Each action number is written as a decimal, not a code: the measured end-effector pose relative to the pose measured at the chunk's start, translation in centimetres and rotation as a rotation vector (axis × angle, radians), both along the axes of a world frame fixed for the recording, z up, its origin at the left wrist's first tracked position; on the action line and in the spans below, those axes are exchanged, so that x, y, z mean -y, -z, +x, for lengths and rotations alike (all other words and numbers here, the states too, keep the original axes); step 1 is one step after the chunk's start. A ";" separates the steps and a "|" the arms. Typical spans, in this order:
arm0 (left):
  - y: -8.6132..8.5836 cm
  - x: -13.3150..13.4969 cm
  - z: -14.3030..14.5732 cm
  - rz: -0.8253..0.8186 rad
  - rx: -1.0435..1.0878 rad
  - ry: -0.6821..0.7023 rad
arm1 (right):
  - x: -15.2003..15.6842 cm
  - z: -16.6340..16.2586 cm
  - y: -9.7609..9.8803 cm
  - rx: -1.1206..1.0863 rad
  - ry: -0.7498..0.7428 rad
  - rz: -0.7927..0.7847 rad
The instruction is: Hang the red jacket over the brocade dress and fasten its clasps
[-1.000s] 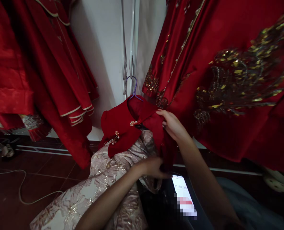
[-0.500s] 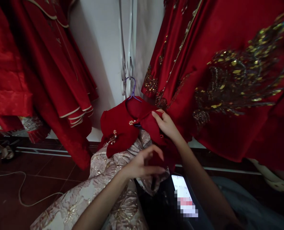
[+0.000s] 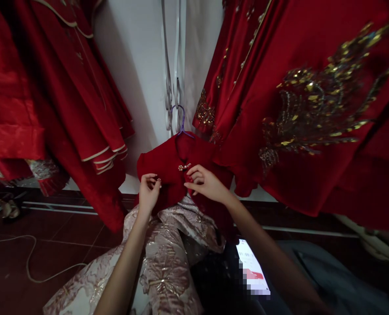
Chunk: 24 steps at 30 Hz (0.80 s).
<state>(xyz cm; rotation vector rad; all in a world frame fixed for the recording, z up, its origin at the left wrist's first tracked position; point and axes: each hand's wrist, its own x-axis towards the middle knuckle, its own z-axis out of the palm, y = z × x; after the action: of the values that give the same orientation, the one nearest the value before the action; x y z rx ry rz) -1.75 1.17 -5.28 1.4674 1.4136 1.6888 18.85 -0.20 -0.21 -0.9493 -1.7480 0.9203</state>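
Note:
A short red jacket [image 3: 168,157] hangs on a purple hanger [image 3: 182,124], its front lying together below the collar. A beaded clasp [image 3: 183,167] spans the neck opening. My left hand [image 3: 149,192] is closed, thumb and fingers pinching a small beaded ornament [image 3: 159,183] on the jacket's left front. On the other front, just under the clasp, my right hand [image 3: 205,184] has its fingertips bent together at the jacket's edge; what exactly they pinch is partly hidden. Beneath the jacket spills a pale pink brocade garment [image 3: 168,267] with gold flowers.
Red garments [image 3: 59,87] hang at the left, and a red gown [image 3: 312,183] with gold sequins hangs at the right. A metal rack [image 3: 166,57] stands against the wall. A lit phone [image 3: 250,267] lies low at the right. A pale cable [image 3: 33,258] crosses the tiled floor.
My left hand has moved up and left from the jacket's lower middle to the ornament. My right hand has come down and inward, letting the folded-back front panel lie flat.

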 end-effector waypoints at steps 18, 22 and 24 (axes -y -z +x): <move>2.3 0.3 -0.9 0.026 -0.414 -0.062 | -2.8 -6.4 5.4 0.033 -0.031 0.093; 2.8 0.0 -0.7 0.052 -0.201 0.019 | -3.0 -6.8 6.1 -0.041 -0.011 0.064; 3.0 -0.2 -0.6 0.071 -0.117 0.031 | -3.3 -7.2 6.5 -0.111 0.054 0.051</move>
<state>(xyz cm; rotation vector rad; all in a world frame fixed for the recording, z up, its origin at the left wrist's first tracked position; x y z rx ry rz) -2.33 1.42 -8.28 1.6421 1.3958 1.6736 11.62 3.06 -6.73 -0.8916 -1.6368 0.8736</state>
